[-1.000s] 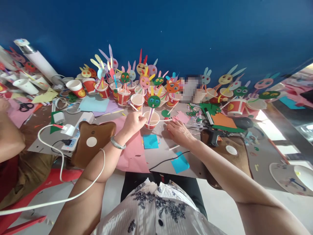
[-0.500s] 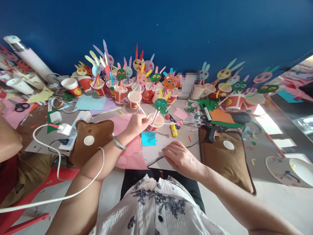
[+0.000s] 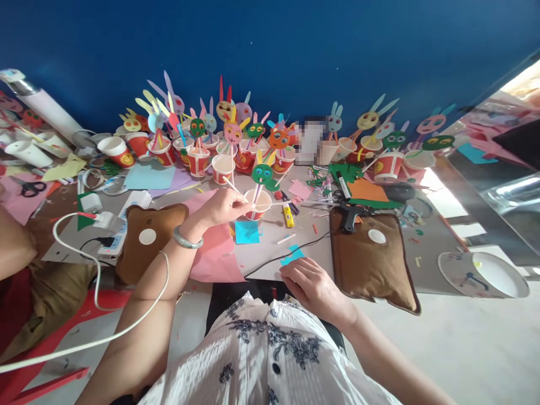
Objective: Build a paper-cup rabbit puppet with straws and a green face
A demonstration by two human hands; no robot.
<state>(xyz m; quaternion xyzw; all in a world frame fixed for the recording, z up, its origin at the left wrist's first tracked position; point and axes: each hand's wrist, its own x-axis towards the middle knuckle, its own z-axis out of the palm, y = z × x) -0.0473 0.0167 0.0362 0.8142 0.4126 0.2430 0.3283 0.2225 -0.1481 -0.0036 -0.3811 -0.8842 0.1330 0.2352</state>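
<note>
My left hand (image 3: 228, 207) is closed, with thumb and fingertips pinched at the left rim of a red and white paper cup (image 3: 262, 212). A green paper rabbit face (image 3: 263, 174) with yellow ears rises from this cup on a paper strip. White strips stick out at the cup's sides. My right hand (image 3: 314, 284) lies palm down at the table's front edge, fingers loosely bent and holding nothing I can see. Just beyond its fingers lies a cut blue paper piece (image 3: 292, 255). A blue paper square (image 3: 247, 232) lies in front of the cup.
Several cups with paper faces line the blue wall. A yellow glue tube (image 3: 288, 215), a glue gun (image 3: 349, 218) and its black cable (image 3: 274, 260) lie to the right. Brown cushions (image 3: 375, 264) flank the work area. Another person's arm (image 3: 17, 247) is at far left, near scissors (image 3: 30, 188).
My right hand has drawn back toward the table's front edge, uncovering the cut blue paper piece and a small white stick. My left hand stays at the cup. The view has shifted slightly.
</note>
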